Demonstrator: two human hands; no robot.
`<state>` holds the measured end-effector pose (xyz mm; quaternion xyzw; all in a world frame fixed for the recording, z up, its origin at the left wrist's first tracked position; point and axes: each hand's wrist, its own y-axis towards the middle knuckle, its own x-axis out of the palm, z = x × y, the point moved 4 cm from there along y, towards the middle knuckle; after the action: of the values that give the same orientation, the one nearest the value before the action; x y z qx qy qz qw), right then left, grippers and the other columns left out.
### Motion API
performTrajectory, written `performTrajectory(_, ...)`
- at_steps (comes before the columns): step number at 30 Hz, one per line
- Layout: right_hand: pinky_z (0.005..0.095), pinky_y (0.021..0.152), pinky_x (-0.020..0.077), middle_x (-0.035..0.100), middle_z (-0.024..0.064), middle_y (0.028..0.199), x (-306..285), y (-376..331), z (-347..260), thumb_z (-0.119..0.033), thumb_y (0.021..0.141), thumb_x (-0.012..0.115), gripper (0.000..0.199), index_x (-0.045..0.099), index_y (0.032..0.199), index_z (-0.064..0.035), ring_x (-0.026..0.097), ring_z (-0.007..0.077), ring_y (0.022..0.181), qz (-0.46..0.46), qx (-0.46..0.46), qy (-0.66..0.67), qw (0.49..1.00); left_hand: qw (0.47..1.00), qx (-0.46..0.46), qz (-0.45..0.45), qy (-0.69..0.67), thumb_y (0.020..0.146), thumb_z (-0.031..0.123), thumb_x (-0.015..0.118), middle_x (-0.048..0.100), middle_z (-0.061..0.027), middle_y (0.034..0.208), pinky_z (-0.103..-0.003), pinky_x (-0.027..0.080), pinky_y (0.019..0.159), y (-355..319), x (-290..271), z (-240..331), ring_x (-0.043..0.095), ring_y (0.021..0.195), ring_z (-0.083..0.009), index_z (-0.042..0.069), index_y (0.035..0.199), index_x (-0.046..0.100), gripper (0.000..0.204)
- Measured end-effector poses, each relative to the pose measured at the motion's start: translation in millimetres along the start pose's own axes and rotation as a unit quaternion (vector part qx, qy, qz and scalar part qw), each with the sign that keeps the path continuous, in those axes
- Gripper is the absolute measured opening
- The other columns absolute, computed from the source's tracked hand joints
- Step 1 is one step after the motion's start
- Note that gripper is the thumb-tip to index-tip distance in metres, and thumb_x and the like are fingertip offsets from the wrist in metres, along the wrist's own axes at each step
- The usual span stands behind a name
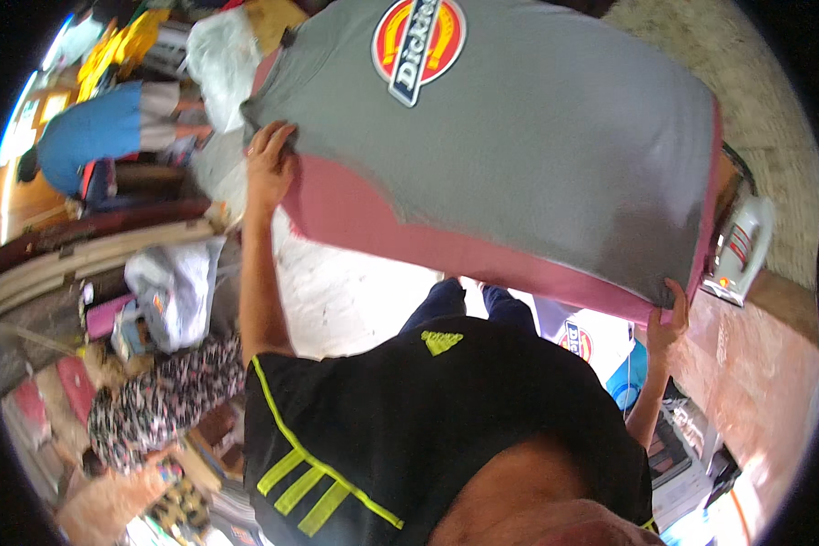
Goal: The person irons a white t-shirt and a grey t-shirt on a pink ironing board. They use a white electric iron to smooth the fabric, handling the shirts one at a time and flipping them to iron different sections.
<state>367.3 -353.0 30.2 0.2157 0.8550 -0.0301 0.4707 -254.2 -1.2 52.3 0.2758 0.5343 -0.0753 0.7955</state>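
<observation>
At the far left, a person in a blue shirt (91, 132) bends over, near a bright yellow cloth (123, 50). Lower down is a person in a black, white and pink spotted top (168, 400). Between these two people sits a shiny pale bag (177, 291), and a clear bag (223, 64) is farther up.

Next is the left hand (268, 168), at the left end of the pink board (337, 200), close to its near left corner. Its fingers are bent and grip the edge of the gray cloth (537, 155). The gray cloth lies over most of the pink board, and pink shows along the near edge and the right edge. A round red and yellow badge (419, 45) is on the cloth, toward the far edge and left of the middle.

The right hand (669, 318) is at the near right corner of the pink board. Its fingers are bent and touch the corner, but I cannot tell if they pinch the cloth. A blue round thing (626, 375) is lower down, near the right arm. Just past the right edge is a white thing with a curved handle (742, 246).
</observation>
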Motion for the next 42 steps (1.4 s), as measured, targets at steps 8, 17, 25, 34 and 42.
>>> performTrajectory(8, 0.0438, 0.090, 0.0484, 0.063, 0.0175, 0.103, -36.5, 28.3, -24.2, 0.013, 0.066, 0.057, 0.037, 0.066, 0.099, 0.0003, 0.060, 0.0328, 0.105, 0.062, -0.030, -0.166, 0.984, 0.997, 0.046, -0.068, 0.014, 0.070, 0.002, 0.063, 0.060, -0.0126, 0.106, -0.043, 0.047, 0.088, 24.3, -19.7, -30.0, 0.058, 0.101, -0.0348, 0.007, 0.112, 0.066, 0.042)
performTrajectory(17, 0.0432, 0.088, 0.0461, 0.065, 0.0134, 0.096, -88.2, 34.7, -66.1, 0.005, 0.073, 0.062, 0.024, 0.068, 0.095, -0.0039, 0.061, 0.0341, 0.099, 0.093, -0.150, -0.176, 0.968, 0.990, 0.111, 0.021, 0.080, 0.081, -0.003, 0.059, 0.062, -0.0132, 0.097, -0.044, 0.047, 0.080, 9.6, -43.8, -27.4, 0.060, 0.094, -0.0354, 0.004, 0.101, 0.065, 0.022)
performTrajectory(25, 0.0415, 0.087, 0.0479, 0.065, 0.0150, 0.094, -120.8, -11.7, -76.5, 0.005, 0.073, 0.064, 0.022, 0.066, 0.094, -0.0016, 0.063, 0.0340, 0.094, 0.116, -0.170, -0.152, 0.967, 0.992, 0.065, 0.046, 0.098, 0.087, -0.002, 0.058, 0.063, -0.0165, 0.096, -0.045, 0.048, 0.080, -26.1, -75.1, 18.5, 0.061, 0.091, -0.0375, 0.001, 0.100, 0.064, 0.015)
performTrajectory(34, 0.0408, 0.081, 0.0489, 0.064, 0.0163, 0.090, -117.4, -98.4, -57.4, -0.001, 0.076, 0.059, 0.015, 0.064, 0.090, 0.0001, 0.063, 0.0344, 0.089, 0.094, -0.154, -0.119, 0.976, 0.992, 0.059, 0.031, 0.104, 0.087, 0.002, 0.059, 0.062, -0.0151, 0.092, -0.046, 0.048, 0.076, -112.4, -89.9, 26.9, 0.060, 0.088, -0.0376, 0.005, 0.099, 0.065, 0.014)
performTrajectory(42, 0.0409, 0.075, 0.0496, 0.065, 0.0146, 0.085, -109.5, -160.1, -45.1, 0.000, 0.075, 0.064, 0.012, 0.064, 0.087, -0.0013, 0.064, 0.0338, 0.082, 0.092, -0.138, -0.095, 0.982, 0.994, 0.006, 0.000, 0.112, 0.086, 0.001, 0.059, 0.063, -0.0162, 0.096, -0.047, 0.048, 0.079, -192.5, -83.6, 29.4, 0.061, 0.091, -0.0392, 0.005, 0.100, 0.065, 0.015)
